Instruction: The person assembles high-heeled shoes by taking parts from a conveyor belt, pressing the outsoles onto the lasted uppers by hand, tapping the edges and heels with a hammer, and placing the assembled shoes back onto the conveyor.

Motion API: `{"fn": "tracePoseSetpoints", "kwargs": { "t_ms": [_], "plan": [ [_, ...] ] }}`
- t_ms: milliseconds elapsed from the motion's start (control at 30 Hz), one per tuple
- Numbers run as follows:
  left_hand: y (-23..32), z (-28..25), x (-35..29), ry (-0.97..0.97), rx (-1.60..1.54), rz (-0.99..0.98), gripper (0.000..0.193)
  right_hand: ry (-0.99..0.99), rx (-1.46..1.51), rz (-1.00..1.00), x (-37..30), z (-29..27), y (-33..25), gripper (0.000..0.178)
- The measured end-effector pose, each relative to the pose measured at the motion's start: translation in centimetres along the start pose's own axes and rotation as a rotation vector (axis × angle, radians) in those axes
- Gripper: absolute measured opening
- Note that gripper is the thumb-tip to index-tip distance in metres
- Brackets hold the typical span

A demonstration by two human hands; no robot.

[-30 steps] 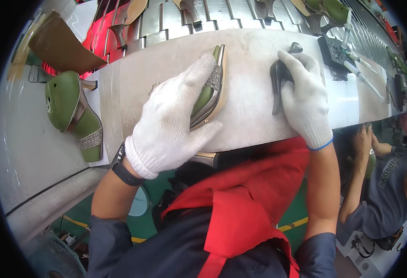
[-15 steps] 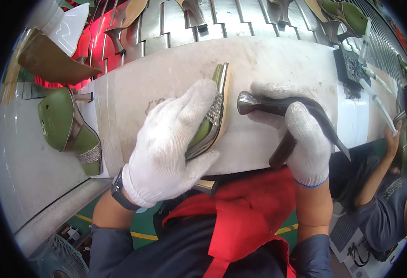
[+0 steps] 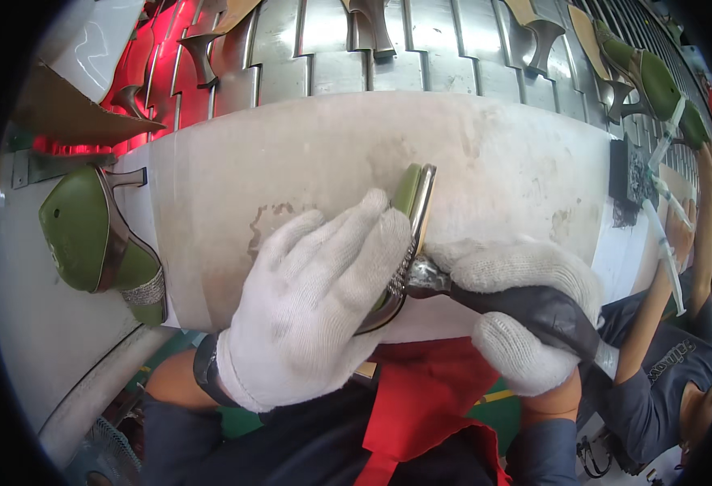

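My left hand (image 3: 303, 304), in a white knit glove, is wrapped round a heeled sandal (image 3: 407, 193) with a green lining, a glittery strap and a metallic sole edge. The sandal is on its side, its toe pointing away from me; the glove hides most of it and its heel. In my gloved right hand (image 3: 530, 266) is a hammer (image 3: 526, 312) with a dark head, gripped around the head. Its round face meets the sole edge beside the glittery strap. The hammer's handle is hidden by the hand.
A second green heeled sandal (image 3: 76, 231) lies at the left of the pale worktop (image 3: 502, 162). Beyond runs a metal slat conveyor (image 3: 331, 73) carrying several heeled shoe parts. At the right stand a dark block (image 3: 631, 178) and syringe-like tubes (image 3: 660, 219), near a co-worker's arms (image 3: 704, 219).
The hammer has moved left and nearer to me, from apart to touching the sandal's sole edge. My left hand keeps its hold on the sandal. The whole view has shifted slightly.
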State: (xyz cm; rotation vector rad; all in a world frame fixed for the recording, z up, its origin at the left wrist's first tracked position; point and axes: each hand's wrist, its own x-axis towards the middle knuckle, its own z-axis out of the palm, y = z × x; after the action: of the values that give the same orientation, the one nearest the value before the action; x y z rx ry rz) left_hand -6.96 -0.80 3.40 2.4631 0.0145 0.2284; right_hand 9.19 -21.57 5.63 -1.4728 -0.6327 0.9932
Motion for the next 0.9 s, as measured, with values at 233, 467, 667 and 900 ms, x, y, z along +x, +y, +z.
{"fn": "tracePoseSetpoints", "kwargs": {
  "t_ms": [233,467,667,900],
  "plan": [
    [-0.1,0.4,0.2,0.036,-0.012,0.048,0.104,0.189,-0.136,-0.107,3.2,-0.3,0.2,0.029],
    [-0.2,0.5,-0.2,0.057,-0.008,0.045,0.1,0.12,-0.132,-0.164,5.3,-1.2,-0.7,0.028],
    [0.0,0.1,-0.6,0.063,0.005,0.024,0.097,0.029,-0.259,0.097,1.2,0.2,-2.1,0.035],
    [-0.5,0.7,-0.9,0.112,0.0,0.054,0.093,-0.115,-0.389,-0.161,0.8,0.0,-2.1,0.045]
  ]
}}
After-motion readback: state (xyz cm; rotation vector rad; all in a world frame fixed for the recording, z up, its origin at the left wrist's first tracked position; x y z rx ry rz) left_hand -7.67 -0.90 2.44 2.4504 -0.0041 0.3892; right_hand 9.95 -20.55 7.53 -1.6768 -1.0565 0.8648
